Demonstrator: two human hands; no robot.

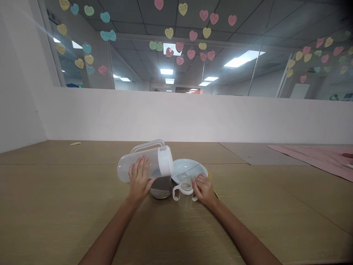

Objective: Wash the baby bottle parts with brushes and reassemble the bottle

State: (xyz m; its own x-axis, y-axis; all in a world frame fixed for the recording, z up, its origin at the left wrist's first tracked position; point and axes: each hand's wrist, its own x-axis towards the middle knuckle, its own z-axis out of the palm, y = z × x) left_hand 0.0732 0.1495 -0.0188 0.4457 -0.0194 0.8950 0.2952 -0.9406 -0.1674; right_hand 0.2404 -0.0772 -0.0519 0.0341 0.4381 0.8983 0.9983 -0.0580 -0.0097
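Note:
A translucent plastic pitcher (150, 159) with a white lid lies tilted nearly sideways, its lid end toward the right. My left hand (139, 180) grips its body from below and in front. Just right of the lid stands a clear bottle (185, 198) with a white two-handled collar, its mouth uncovered. My right hand (203, 188) is closed at the bottle's right handle. Behind the bottle is a white bowl (183, 166). A dark round container (161, 188) sits under the pitcher's lid end, partly hidden.
On the right lies a pink cloth (311, 156) over a grey sheet (239, 152), with part of another person's hand (348, 155) at the edge. A small flat pale piece (75, 143) is far left. Behind the table (68, 206) rises a white wall (138, 116) with windows.

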